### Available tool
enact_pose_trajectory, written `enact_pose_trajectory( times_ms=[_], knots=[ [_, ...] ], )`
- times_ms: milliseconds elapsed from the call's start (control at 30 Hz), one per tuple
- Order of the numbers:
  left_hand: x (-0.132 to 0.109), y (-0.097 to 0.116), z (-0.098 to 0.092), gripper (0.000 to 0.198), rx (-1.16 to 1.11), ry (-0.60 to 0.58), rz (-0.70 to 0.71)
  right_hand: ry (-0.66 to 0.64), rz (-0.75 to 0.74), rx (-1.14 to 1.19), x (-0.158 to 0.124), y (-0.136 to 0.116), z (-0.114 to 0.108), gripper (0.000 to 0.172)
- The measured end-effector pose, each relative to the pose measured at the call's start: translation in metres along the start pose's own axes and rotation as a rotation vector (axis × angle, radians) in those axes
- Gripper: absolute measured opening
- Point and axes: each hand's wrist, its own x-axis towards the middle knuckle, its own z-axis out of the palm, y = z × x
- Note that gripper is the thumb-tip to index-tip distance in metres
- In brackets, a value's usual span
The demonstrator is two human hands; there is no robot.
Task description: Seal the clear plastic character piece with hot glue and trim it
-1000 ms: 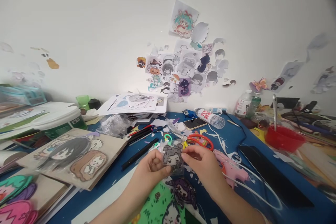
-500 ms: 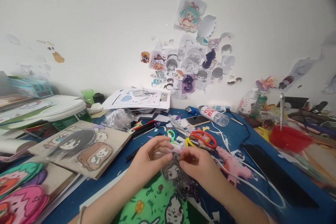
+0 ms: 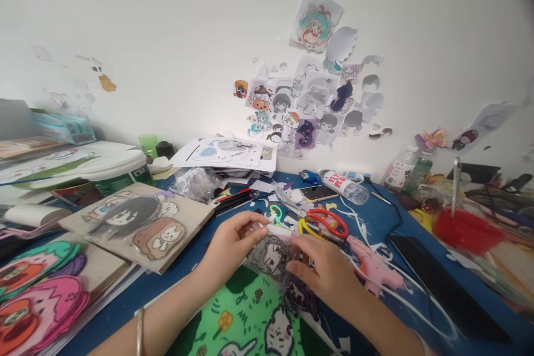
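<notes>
A clear plastic bag (image 3: 267, 256) hangs between my hands, with a grey-haired cartoon cutout showing through it. My left hand (image 3: 238, 239) pinches its upper left corner between thumb and fingers. On the other side, my right hand (image 3: 315, 264) is closed on the bag's right edge and hides part of it. Just below the bag lies a dark purple cartoon cutout (image 3: 301, 293), partly covered by my right hand. Under my forearms is a green painted sheet (image 3: 233, 311) with flowers and a white cartoon figure.
Red-handled scissors (image 3: 331, 222) and a pink glue gun (image 3: 377, 272) with a white cord lie beyond my right hand. A water bottle (image 3: 344, 186) and phone (image 3: 319, 193) lie further back. Painted boards (image 3: 189, 233) are at left, a red bowl (image 3: 467, 233) at right.
My hands have spread slightly apart and the bag now lies flatter, its cutout facing up more plainly. The whole view has shifted a little to the left.
</notes>
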Motion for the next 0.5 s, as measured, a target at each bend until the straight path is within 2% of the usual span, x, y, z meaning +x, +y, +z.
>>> enact_pose_trajectory(
  times_ms=[100, 267, 500],
  knots=[
    [-0.002, 0.002, 0.004, 0.019, -0.101, -0.009, -0.031, -0.005, 0.022, 0.002, 0.002, -0.001, 0.004, 0.034],
    [-0.001, 0.0, 0.006, 0.02, -0.143, -0.079, -0.043, -0.032, 0.138, 0.258, 0.004, -0.002, 0.0, 0.038],
    [-0.001, -0.002, 0.006, 0.029, -0.194, -0.066, -0.106, -0.109, 0.236, 0.524, 0.001, 0.005, 0.011, 0.045]
  ],
)
